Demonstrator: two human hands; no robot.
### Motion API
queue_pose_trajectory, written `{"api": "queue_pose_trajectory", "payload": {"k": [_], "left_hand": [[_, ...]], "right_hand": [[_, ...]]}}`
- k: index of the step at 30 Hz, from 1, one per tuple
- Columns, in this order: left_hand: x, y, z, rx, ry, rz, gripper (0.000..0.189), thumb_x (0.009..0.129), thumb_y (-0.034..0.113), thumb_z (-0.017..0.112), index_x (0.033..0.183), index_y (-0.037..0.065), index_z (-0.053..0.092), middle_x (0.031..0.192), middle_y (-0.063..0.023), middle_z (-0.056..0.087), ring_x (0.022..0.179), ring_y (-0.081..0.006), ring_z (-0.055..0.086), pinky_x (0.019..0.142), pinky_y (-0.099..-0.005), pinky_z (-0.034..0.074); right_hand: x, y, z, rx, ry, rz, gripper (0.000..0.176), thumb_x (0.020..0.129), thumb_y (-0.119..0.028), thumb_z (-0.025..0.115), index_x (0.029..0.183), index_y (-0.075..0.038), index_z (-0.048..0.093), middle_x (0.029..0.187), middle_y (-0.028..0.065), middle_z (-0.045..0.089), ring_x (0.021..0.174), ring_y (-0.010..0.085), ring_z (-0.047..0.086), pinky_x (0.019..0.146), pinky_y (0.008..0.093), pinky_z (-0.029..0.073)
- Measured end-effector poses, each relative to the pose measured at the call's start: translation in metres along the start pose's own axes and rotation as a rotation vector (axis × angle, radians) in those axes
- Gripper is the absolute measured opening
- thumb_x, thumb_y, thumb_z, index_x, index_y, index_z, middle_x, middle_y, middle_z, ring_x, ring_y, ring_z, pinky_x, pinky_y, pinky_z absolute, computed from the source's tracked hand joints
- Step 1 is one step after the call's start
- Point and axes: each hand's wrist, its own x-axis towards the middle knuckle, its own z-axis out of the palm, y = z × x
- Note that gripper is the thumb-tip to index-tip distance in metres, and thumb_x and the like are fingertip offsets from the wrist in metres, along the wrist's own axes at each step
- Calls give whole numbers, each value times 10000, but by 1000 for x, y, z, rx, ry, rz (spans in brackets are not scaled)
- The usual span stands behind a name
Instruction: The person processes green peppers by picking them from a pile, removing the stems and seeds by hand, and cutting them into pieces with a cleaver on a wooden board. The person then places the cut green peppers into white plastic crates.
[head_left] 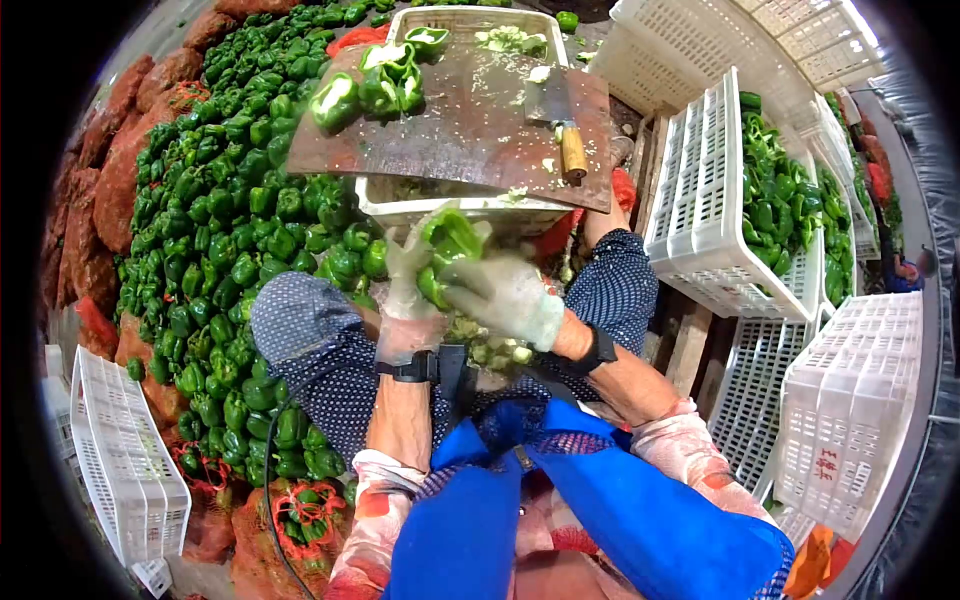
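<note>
My left hand (407,280), in a pale work glove, is closed around a cut green bell pepper (452,236) whose pale inside shows. My right hand (505,300), gloved too, is at the pepper's lower right side; motion smears its fingers. Just beyond my hands lies a wet brown cutting board (450,140) on top of a white crate (530,215). Several cut pepper pieces (385,80) rest at the board's far left. Towards its right lies a cleaver (560,125) with a wooden handle, among scattered seeds and scraps.
A large heap of whole green peppers (220,210) spreads along the left, with red mesh sacks (120,190) behind it. On the right, a white slatted crate (690,200) stands near another crate of cut peppers (775,200). An upturned-looking crate (125,455) is at lower left. Pepper trimmings (490,350) lie below my hands.
</note>
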Motion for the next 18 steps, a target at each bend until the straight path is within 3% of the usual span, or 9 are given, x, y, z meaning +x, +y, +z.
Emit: {"api": "queue_pose_trajectory", "payload": {"k": [4,7,9,10,12,14,15,17,18], "left_hand": [[4,8,-3,248,17,57,613,810,138,682,1369,0,474,1254,-185,601,1106,-294,635,1073,-387,456],[11,7,-3,770,202,84,233,735,-4,657,942,76,732,1190,-116,661,1002,-184,670,1108,-366,424],[8,-2,-23,768,33,221,312,770,134,664,1065,42,620,1228,-139,631,1059,-213,642,1067,-379,452],[8,-5,-29,832,-35,278,529,811,262,659,1244,0,504,1262,-159,601,1112,-244,617,1037,-378,469],[7,-5,-32,590,-55,234,685,822,318,677,1369,-20,442,1278,-187,578,1166,-284,591,973,-381,519],[-1,13,-4,-17,41,16,551,761,173,725,1262,24,551,1242,-202,592,1167,-298,591,903,-392,588],[-2,23,4,73,38,107,755,770,260,721,1405,19,391,1244,-216,573,1174,-295,585,818,-364,619],[-4,25,2,46,31,132,726,817,328,666,1404,-3,395,1264,-201,556,1171,-308,582,874,-418,593],[-6,24,7,44,35,116,724,834,347,648,1409,-7,388,1260,-201,556,1166,-309,582,890,-433,583]], "right_hand": [[5,-1,14,-4,2,154,292,903,-345,569,945,-56,582,761,204,625,741,407,632,654,495,493],[5,27,36,160,167,145,315,905,-356,571,962,-47,577,747,210,613,721,416,621,649,504,481],[-3,35,39,161,157,145,307,906,-346,572,959,-44,575,755,216,610,728,414,622,653,507,477],[-7,36,38,160,155,146,303,906,-341,573,958,-42,574,759,220,608,732,413,622,654,508,475],[-14,47,33,35,146,116,254,889,-280,604,1017,-61,588,814,209,619,773,388,637,684,485,493],[-24,63,25,-62,32,235,302,869,-220,633,1137,-83,614,965,186,655,841,365,649,732,434,532],[-33,85,28,-205,-38,224,327,867,-210,632,1169,-90,598,1061,195,629,904,374,637,756,430,533],[-40,97,21,-381,-210,236,408,865,-169,616,1261,-100,545,1264,208,537,1058,393,594,854,415,529],[-39,83,14,-266,-130,189,421,862,-164,622,1270,-93,542,1259,206,543,1062,382,599,876,413,524]]}}
